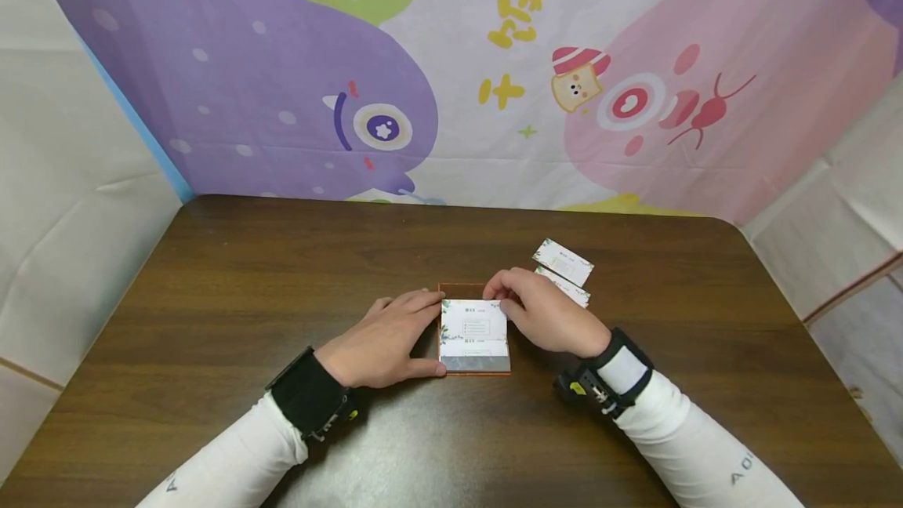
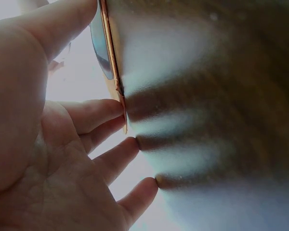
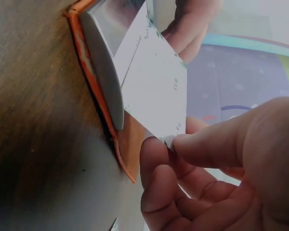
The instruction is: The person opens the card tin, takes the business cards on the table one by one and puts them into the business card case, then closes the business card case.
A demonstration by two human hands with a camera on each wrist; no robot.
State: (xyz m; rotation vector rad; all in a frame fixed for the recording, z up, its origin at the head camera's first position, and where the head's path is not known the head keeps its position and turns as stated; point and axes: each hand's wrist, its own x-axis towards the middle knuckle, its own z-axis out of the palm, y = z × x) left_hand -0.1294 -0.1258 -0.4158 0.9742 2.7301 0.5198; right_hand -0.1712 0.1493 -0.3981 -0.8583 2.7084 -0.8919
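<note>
A brown-orange card holder (image 1: 475,373) with a grey inner pocket (image 3: 103,67) lies unfolded on the table. Two white cards printed with green leaves overlap in it. My right hand (image 1: 550,312) pinches the upper right corner of the upper card (image 1: 476,320) between thumb and fingertips; in the right wrist view that card (image 3: 156,82) rises at a slant out of the pocket. My left hand (image 1: 384,339) is stretched along the holder's left side, thumb at the lower left corner and index finger at the upper left one. Its other fingertips (image 2: 149,190) rest on the table.
Two more printed cards, the farther card (image 1: 563,261) and the nearer card (image 1: 574,292), lie behind my right hand. The brown wooden table (image 1: 282,257) ends at a cartoon-printed cloth (image 1: 487,163) at the back. Pale cloth hangs at both sides.
</note>
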